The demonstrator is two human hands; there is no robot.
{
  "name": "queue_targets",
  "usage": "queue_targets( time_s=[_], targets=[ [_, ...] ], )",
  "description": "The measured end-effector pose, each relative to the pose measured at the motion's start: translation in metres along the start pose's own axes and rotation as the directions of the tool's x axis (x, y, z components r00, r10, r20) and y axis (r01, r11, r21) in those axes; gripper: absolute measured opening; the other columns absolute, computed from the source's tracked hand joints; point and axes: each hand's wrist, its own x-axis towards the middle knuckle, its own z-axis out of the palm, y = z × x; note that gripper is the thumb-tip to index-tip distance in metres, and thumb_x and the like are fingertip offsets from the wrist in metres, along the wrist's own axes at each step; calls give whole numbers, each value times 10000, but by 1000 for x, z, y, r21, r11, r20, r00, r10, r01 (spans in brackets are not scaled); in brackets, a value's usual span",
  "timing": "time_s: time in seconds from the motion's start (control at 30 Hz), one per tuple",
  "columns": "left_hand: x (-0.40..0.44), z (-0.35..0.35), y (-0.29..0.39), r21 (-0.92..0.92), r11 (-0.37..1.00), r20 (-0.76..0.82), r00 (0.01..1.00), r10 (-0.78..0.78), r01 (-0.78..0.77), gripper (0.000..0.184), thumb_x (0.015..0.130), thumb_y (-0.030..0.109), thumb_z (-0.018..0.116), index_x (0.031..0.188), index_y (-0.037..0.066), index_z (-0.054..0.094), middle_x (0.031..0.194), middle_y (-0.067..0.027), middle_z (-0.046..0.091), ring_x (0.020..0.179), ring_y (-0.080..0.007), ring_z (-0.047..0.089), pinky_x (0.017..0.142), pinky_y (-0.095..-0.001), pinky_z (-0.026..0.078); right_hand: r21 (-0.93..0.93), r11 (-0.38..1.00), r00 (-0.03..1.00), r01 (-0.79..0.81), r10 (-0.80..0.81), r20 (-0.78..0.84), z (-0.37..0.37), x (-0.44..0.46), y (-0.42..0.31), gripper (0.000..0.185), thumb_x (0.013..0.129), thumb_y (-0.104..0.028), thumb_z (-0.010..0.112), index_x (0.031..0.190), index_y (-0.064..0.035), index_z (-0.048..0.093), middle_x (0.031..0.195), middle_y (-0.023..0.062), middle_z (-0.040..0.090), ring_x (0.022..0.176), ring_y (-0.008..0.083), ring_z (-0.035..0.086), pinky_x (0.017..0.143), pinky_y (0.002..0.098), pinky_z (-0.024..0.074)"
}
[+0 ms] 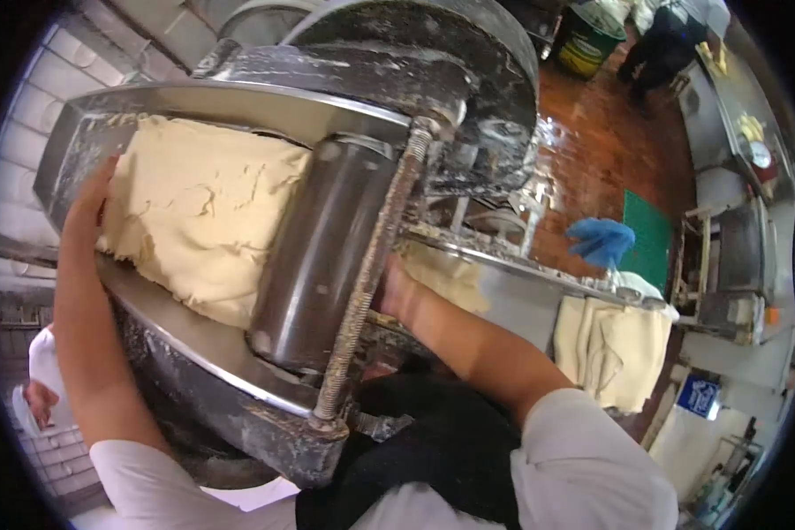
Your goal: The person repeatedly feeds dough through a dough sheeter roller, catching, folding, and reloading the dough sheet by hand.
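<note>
A thick slab of pale dough [208,208] lies in the metal tray [230,99] of a roller machine, against the dark metal roller [327,252]. My left hand [102,190] is at the dough's far left edge, its fingers mostly hidden behind the slab. Below the roller and the threaded rod [375,265], my right hand [396,287] reaches under the machine, beside a flat piece of dough [446,278] on the lower metal surface. The machine hides most of its fingers.
Folded cream cloth [611,353] hangs over the lower surface's right end, near a blue glove [601,241]. Another person [671,44] stands at a counter at the upper right, near a dark bucket [590,40]. A person's hand [40,402] shows at the lower left.
</note>
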Motion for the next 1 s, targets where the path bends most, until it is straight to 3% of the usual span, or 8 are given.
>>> queue_targets(
  time_s=[0.2,0.37,0.57,0.67,0.8,0.87,0.97,1.0],
  targets=[
    [-36,17,18,-128,992,151,988,23,-3,494,785,457,602,1073,56,604,879,-99,632,751,-196,611,683,-368,493,118,993,920,12,-57,389,11,44,10,410,968,-343,394,1119,-13,585,1000,158,654,907,266,642,824,433,528],
    [-42,21,27,80,996,79,996,38,-44,444,788,454,604,1045,91,602,817,-42,625,671,-161,605,660,-361,505,127,991,883,45,-99,460,13,47,16,376,954,-319,436,1092,-6,593,976,158,653,879,260,645,797,424,541],
    [-57,38,37,74,984,64,985,159,-163,377,803,452,618,961,111,591,763,-20,615,621,-124,602,577,-309,516,70,991,870,114,-133,474,9,44,14,336,937,-289,487,1059,2,603,947,157,652,846,253,649,765,413,557],
    [-49,33,35,93,974,270,946,177,-208,325,826,407,611,948,108,579,746,-12,613,606,-118,604,528,-271,509,-4,987,931,162,-151,334,1,37,11,318,928,-274,512,1043,6,609,932,157,651,830,249,651,749,408,564],
    [-51,36,31,-31,974,371,903,218,-223,271,839,367,609,907,109,566,744,-6,610,594,-111,599,512,-269,507,-77,993,972,87,-101,-212,-5,-5,3,286,908,-219,538,1078,6,590,964,134,660,813,245,655,698,400,551],
    [-60,40,37,13,975,364,910,201,-221,276,841,374,612,881,104,564,732,7,600,568,-105,582,502,-276,497,-183,978,942,100,-152,-298,0,-41,-9,277,887,-185,575,1075,18,586,962,141,656,807,243,649,715,392,541],
    [-82,46,62,561,780,162,961,225,-278,285,865,345,595,951,74,596,825,-28,624,699,-134,611,610,-301,506,-348,917,941,194,-274,-199,-17,-76,-20,341,848,-180,641,1095,44,576,983,144,655,815,240,644,750,370,522],
    [-85,42,61,503,752,129,897,423,-427,310,872,352,585,991,66,598,870,-42,626,766,-142,607,654,-307,499,-352,907,929,230,-312,-198,-16,-89,-22,360,844,-187,649,1101,53,573,988,146,654,826,239,645,761,365,517]
  ],
)
